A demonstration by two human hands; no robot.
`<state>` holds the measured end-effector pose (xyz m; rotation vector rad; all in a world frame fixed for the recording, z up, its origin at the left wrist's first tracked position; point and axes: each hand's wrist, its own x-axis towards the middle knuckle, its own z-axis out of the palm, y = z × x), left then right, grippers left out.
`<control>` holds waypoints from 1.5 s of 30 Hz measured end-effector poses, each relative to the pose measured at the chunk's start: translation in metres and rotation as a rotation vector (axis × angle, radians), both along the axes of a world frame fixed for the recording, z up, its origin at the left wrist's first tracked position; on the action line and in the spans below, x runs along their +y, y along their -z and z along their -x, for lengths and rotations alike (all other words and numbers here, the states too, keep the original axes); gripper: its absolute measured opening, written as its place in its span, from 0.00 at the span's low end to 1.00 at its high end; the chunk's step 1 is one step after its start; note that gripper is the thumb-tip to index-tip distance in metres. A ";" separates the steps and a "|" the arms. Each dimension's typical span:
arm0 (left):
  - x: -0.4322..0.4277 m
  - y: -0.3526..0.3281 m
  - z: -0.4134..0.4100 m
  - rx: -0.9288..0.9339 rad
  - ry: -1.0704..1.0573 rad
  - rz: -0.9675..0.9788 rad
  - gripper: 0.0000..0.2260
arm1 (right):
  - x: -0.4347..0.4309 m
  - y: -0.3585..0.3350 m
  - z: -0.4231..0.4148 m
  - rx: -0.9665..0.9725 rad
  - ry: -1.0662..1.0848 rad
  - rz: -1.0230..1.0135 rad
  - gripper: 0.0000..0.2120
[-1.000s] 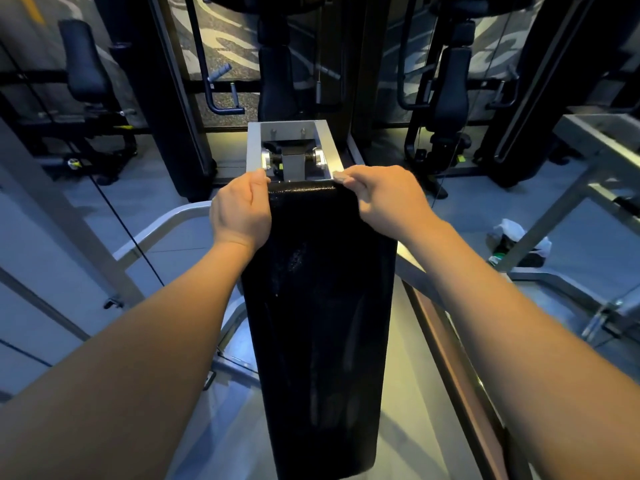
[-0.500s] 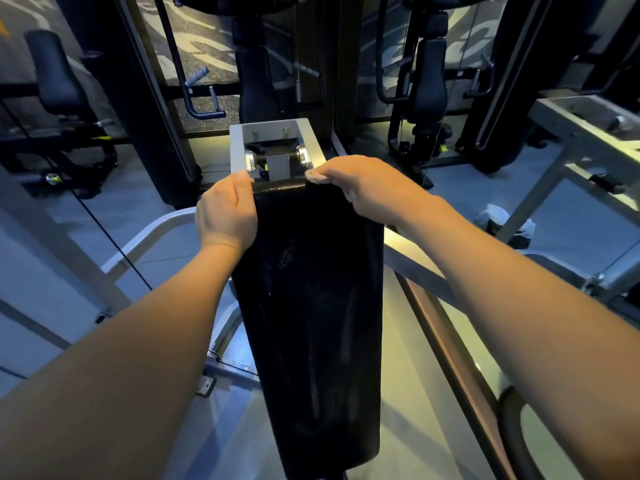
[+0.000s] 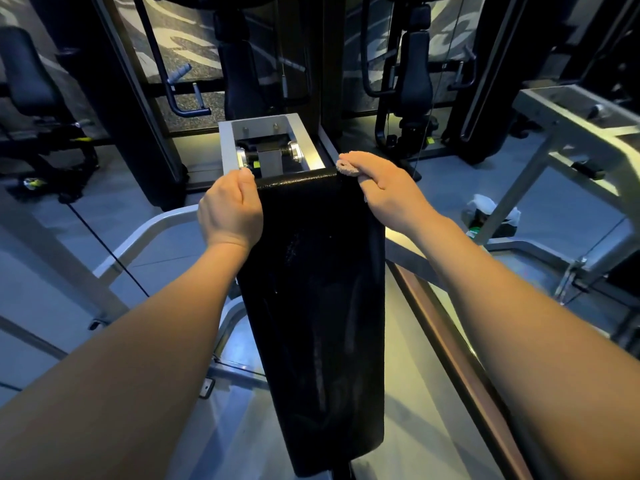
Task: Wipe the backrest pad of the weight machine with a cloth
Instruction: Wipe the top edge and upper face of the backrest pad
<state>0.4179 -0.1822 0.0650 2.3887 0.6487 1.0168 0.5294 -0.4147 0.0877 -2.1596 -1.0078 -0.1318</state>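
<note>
The long black backrest pad (image 3: 318, 306) runs from the middle of the view down to the bottom, its surface streaked. My left hand (image 3: 230, 209) grips the pad's top left corner, fingers wrapped over the edge. My right hand (image 3: 388, 190) sits at the top right corner, closed on a small pinkish cloth (image 3: 348, 168) that pokes out past my fingertips and presses on the pad's upper edge. Most of the cloth is hidden inside the hand.
A grey metal bracket with rollers (image 3: 266, 147) stands just behind the pad's top. Grey frame tubes (image 3: 149, 230) curve at the left, and a brown rail (image 3: 446, 341) runs along the right. Other dark weight machines (image 3: 412, 84) stand behind. A white bag (image 3: 488, 213) lies on the floor.
My right hand with the cloth has slid rightward along the pad's top edge to the right corner. My left hand stays on the top left corner.
</note>
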 end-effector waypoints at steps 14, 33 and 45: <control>-0.005 -0.005 0.006 -0.011 -0.028 0.013 0.17 | -0.013 0.053 0.031 0.419 0.363 -0.243 0.18; -0.004 0.003 0.000 -0.055 -0.052 -0.032 0.19 | -0.010 0.063 0.007 0.510 0.361 -0.451 0.23; 0.004 0.008 -0.003 -0.065 -0.026 -0.056 0.19 | -0.023 0.082 0.032 0.427 0.396 -0.294 0.21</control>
